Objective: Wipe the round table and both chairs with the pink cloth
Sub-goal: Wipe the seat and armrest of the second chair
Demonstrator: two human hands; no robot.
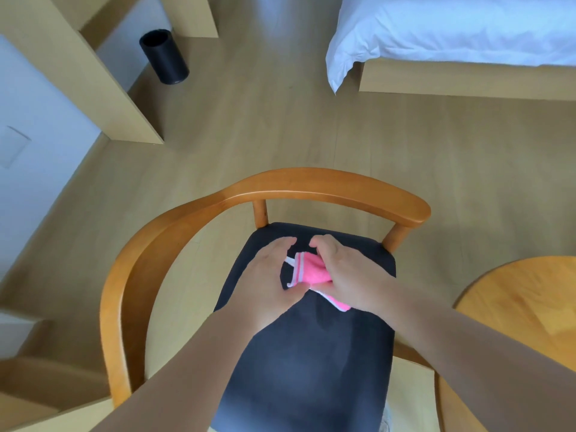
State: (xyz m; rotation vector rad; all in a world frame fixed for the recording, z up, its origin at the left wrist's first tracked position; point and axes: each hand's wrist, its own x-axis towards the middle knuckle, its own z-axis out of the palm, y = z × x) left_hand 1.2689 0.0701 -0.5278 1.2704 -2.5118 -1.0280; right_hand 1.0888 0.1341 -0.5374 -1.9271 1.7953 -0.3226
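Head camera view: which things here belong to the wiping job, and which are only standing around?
Belong to the job:
pink cloth, gripped by the right hand, with the left hand at its edge
chair with dark seat, under both hands
round table, partly visible at right

Just standing around:
black bin on the floor
bed with white bedding

Light wooden floor [280,126]: curved-back wooden chair with dark seat [311,353], black cylindrical bin [164,57], white-sheeted bed [467,42] seen standing on it.
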